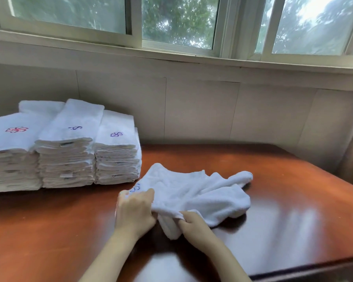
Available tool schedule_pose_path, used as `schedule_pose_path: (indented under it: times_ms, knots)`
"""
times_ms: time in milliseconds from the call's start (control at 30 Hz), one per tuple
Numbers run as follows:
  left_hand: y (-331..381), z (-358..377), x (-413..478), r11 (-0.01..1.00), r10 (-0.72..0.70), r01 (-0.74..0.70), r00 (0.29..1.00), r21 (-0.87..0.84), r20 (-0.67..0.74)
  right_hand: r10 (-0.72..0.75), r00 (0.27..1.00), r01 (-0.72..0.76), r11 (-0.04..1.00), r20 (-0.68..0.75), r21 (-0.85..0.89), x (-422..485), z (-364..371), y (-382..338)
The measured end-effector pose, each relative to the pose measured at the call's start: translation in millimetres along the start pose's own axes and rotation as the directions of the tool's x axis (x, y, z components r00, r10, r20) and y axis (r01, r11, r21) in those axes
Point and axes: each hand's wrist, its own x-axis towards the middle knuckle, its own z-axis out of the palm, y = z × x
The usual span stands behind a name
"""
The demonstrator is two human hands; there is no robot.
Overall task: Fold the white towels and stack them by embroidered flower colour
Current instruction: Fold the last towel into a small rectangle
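A crumpled white towel (200, 192) lies on the wooden table (49, 231), a blue embroidered flower (136, 188) showing near its left corner. My left hand (135, 212) grips the towel's near left edge just below that flower. My right hand (194, 222) pinches a fold of the near edge beside it. At the back left stand three stacks of folded white towels: one topped by a red flower (16, 129), a taller middle stack (67, 155) with a blue flower, and a right stack (116, 153) with a blue flower.
The table runs against a pale panelled wall (202, 110) under a window. Its right edge (314, 269) slopes down to the lower right. A further folded towel pile (39, 106) sits behind the stacks.
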Motion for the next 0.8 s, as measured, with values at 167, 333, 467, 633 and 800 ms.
schedule_pose_path:
  times_ms: [167,333,467,633,800]
  knots:
    - [-39,-24,-5,0.962,-0.261,0.271,0.911,-0.014,-0.321,0.004,0.994,-0.009,0.999,-0.106,-0.046,-9,12,-10]
    - [-94,-48,-23,0.860,-0.507,0.498,0.804,-0.114,-0.310,-0.056,0.975,-0.044,0.899,-0.215,-0.436,-23,21,-21]
    - [-109,-47,-31,0.820,-0.573,0.545,0.774,-0.175,-0.270,-0.084,0.920,-0.198,0.741,-0.382,-0.641,-29,23,-26]
    - [-106,-53,-22,0.744,-0.665,0.461,0.587,-0.484,-0.462,-0.019,0.869,-0.345,0.694,-0.495,-0.632,-34,17,-19]
    - [-104,-50,-25,0.798,-0.599,0.399,0.611,-0.451,-0.518,-0.230,0.768,-0.297,0.698,-0.597,-0.651,-31,15,-19]
